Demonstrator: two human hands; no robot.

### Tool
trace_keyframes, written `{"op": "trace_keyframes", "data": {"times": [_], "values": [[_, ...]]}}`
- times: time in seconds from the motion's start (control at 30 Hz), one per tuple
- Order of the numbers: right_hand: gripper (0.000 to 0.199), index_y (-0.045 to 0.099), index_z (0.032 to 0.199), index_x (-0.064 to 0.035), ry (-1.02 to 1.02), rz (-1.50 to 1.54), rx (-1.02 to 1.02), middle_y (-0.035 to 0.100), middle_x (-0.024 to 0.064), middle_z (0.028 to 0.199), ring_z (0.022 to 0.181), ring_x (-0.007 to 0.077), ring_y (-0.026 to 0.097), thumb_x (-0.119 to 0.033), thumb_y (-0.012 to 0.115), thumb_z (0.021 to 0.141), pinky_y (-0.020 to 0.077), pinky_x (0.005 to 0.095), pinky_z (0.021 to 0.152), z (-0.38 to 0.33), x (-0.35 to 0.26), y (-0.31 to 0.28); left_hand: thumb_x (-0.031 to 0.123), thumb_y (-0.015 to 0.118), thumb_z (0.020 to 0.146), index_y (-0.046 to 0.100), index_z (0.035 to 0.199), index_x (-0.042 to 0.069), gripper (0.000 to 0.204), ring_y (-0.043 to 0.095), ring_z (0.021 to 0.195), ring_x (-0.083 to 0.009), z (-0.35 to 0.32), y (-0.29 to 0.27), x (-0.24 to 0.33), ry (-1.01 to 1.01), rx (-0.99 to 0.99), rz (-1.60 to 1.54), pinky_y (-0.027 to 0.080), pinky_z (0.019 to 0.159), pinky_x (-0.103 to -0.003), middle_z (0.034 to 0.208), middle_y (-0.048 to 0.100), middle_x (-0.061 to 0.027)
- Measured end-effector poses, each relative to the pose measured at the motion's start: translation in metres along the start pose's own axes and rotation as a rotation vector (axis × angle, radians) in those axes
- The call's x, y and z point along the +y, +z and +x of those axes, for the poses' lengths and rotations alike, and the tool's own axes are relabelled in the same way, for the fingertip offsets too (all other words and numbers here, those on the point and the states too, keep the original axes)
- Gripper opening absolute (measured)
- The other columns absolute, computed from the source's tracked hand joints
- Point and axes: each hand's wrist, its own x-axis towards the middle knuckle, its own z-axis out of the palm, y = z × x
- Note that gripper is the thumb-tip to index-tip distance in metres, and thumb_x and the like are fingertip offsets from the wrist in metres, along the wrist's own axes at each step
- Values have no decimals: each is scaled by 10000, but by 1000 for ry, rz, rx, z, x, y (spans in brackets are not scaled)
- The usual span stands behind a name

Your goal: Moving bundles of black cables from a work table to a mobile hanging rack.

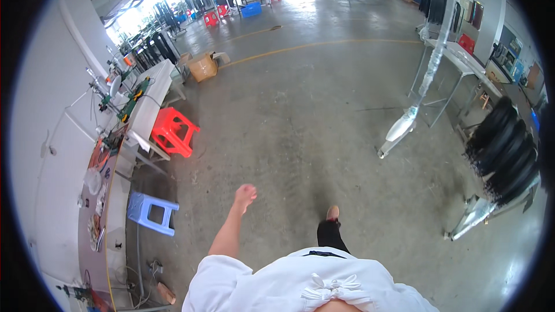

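My left hand [245,195] swings ahead of my body over the grey floor [289,138], its fingers loosely curled in and nothing visible in them. It touches nothing; the blue plastic stool [153,212] and the red plastic stool [173,132] stand to its left, well apart from it. My right hand is out of the picture. One foot [332,214] is stretched forward on the floor below a dark trouser leg.
White worktables [147,101] with tools line the left wall, near a cardboard box [202,67]. On the right, a wheeled rack holds dark hanging garments [506,150], beside a wrapped metal pole [430,72] and a table [459,58]. A blue crate [251,10] lies far off.
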Motion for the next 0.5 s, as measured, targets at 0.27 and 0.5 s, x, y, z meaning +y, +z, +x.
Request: {"op": "trace_keyframes", "data": {"times": [0.27, 0.5], "values": [[175, 600, 576, -82, -164, -435, -119, 563, 103, 537, 465, 210, 549, -121, 491, 706, 423, 347, 411, 222, -168, -153, 178, 525, 805, 514, 928, 117, 138, 556, 576, -162, 174, 84, 20, -389, -196, 57, 439, 480, -296, 716, 563, -13], [113, 496, 622, -72, -316, 346, 179, 531, 29, 561, 431, 138, 491, -100, 514, 730, 376, 279, 359, 361, -469, -292, 202, 542, 798, 527, 795, 109, 95, 543, 602, -173, 243, 92, 5, -757, -32, -309, 434, 508, -321, 659, 529, -22]]}}
